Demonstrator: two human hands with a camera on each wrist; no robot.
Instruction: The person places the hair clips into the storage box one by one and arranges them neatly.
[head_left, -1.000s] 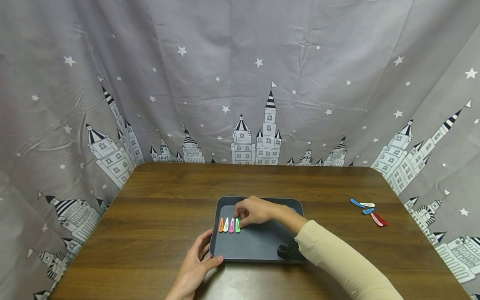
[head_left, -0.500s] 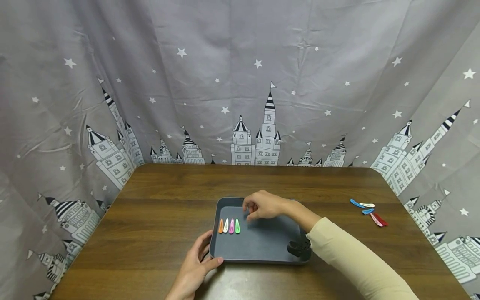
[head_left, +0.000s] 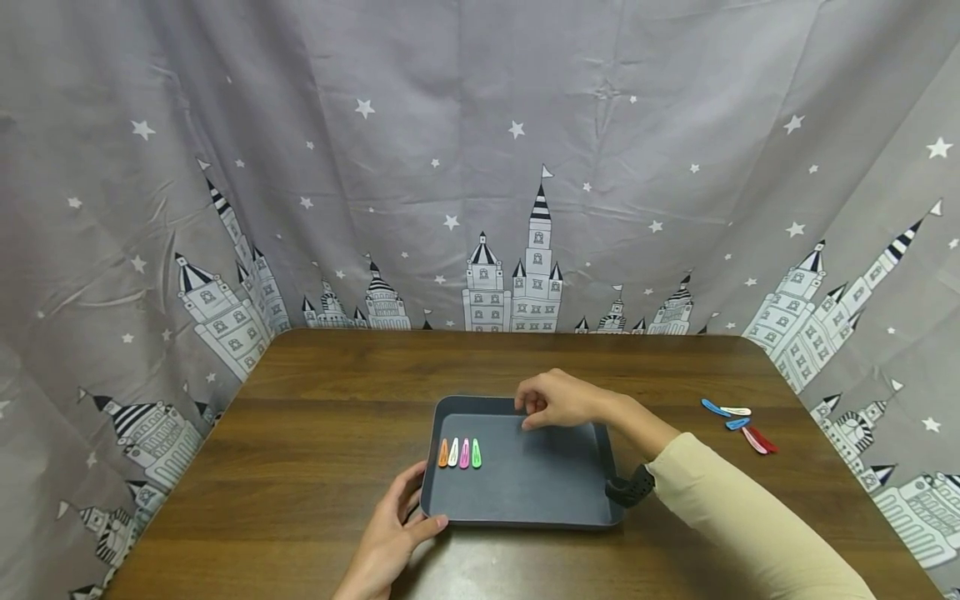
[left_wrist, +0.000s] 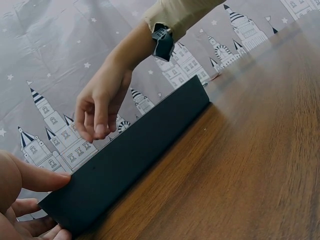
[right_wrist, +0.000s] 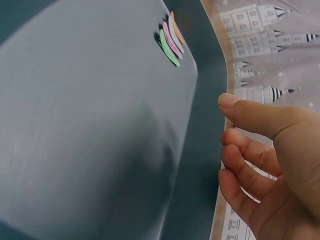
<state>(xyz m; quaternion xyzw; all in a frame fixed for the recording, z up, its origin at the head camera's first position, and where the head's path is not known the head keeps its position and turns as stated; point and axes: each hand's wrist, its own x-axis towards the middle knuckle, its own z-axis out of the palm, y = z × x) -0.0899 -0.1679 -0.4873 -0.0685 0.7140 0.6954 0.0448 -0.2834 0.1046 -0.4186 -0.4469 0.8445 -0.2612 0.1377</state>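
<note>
A dark grey tray (head_left: 525, 492) lies on the table, and my left hand (head_left: 397, 521) grips its near left corner, thumb on the rim. In the tray's left part, an orange hair clip (head_left: 443, 453), a white hair clip (head_left: 453, 452), a pink hair clip (head_left: 465, 453) and a green hair clip (head_left: 476, 454) lie side by side in a row. Above the tray's far right part hovers my right hand (head_left: 562, 398), fingers loosely bent and holding nothing; the right wrist view shows the gap between thumb and fingers.
Farther right on the wooden table (head_left: 337, 392) lies a loose group of hair clips: blue ones (head_left: 715, 407), a cream one (head_left: 736, 411), a pink one (head_left: 753, 440) and a red one (head_left: 762, 439). A grey curtain (head_left: 420, 125) with printed castles hangs behind the table.
My right hand has let go of the green hair clip and moved up and to the right, away from the row. My left hand stays on the tray corner.
</note>
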